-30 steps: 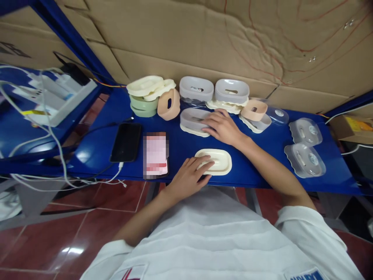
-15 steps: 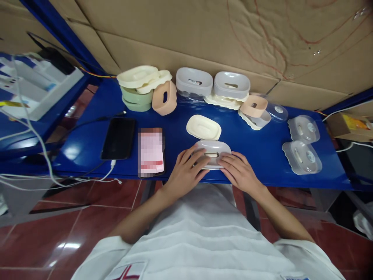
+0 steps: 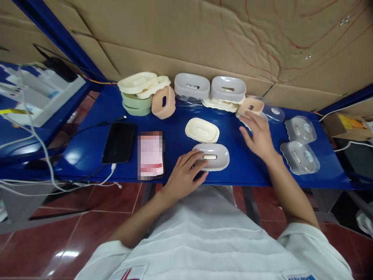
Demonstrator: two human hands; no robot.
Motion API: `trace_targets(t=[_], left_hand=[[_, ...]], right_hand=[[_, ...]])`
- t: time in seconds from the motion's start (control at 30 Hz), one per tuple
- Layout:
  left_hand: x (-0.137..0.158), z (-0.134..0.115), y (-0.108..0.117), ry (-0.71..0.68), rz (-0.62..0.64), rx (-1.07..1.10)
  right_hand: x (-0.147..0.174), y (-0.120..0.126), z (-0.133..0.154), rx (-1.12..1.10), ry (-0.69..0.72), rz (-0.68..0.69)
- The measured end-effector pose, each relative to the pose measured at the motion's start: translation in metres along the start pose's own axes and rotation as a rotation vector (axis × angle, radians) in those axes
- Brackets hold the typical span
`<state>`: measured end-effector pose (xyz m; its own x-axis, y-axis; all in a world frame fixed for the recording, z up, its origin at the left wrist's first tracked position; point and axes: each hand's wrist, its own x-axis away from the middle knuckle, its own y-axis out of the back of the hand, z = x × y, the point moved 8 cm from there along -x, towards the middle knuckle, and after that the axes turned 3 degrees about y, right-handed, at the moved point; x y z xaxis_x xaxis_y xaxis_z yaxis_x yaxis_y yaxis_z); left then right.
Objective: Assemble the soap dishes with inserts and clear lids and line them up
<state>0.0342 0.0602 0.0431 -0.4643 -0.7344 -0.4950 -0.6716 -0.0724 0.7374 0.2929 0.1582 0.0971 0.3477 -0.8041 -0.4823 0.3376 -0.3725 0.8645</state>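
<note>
My left hand [image 3: 185, 173] lies over the left end of a light grey oval soap dish [image 3: 222, 160] at the table's front edge, fingers across its rim and thumb near its front side. A pale piece shows in the dish's middle slot. Just behind it lies a cream oval tray [image 3: 203, 130]. My right hand [image 3: 259, 136] reaches to the back right, fingers spread, over the front of a peach dish [image 3: 250, 105] that rests on a grey one with a scalloped cream edge. Whether its fingertips touch these is unclear.
Stacked cream trays [image 3: 136, 82], green dishes [image 3: 136, 105] and a tilted peach dish [image 3: 164, 103] stand at back left. Two grey dishes [image 3: 192, 85] stand at back centre. Clear-lidded boxes [image 3: 301, 157] sit right. A black phone [image 3: 118, 143] with a cable and a blurred-screen phone [image 3: 150, 155] lie left.
My right hand has let go of the grey soap dish's right side and moved back and right to the peach dish. My left hand stays on the grey soap dish.
</note>
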Motion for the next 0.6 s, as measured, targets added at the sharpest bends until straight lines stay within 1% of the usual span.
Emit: trace_targets(t=[0.07, 0.13, 0.23, 0.3, 0.4, 0.5, 0.6], left_hand=[[0.000, 0.001, 0.001, 0.008, -0.007, 0.008], [0.000, 0.002, 0.001, 0.020, -0.008, 0.015], [0.000, 0.004, 0.001, 0.028, -0.006, 0.046], [0.000, 0.005, 0.001, 0.035, -0.003, 0.064], [0.000, 0.006, 0.000, 0.047, 0.008, 0.070], [-0.001, 0.006, 0.000, 0.048, 0.009, 0.067], [0.000, 0.006, -0.001, 0.047, 0.007, 0.064]], right_hand=[[-0.025, 0.003, -0.037, 0.054, -0.089, -0.054], [-0.042, 0.007, -0.081, 0.077, -0.226, -0.125], [-0.046, 0.001, -0.142, 0.056, -0.432, -0.155], [-0.040, -0.009, -0.167, 0.025, -0.490, -0.114], [-0.028, -0.017, -0.178, 0.008, -0.487, -0.112], [-0.021, -0.016, -0.177, 0.004, -0.460, -0.165], [-0.022, -0.017, -0.182, -0.024, -0.439, -0.221]])
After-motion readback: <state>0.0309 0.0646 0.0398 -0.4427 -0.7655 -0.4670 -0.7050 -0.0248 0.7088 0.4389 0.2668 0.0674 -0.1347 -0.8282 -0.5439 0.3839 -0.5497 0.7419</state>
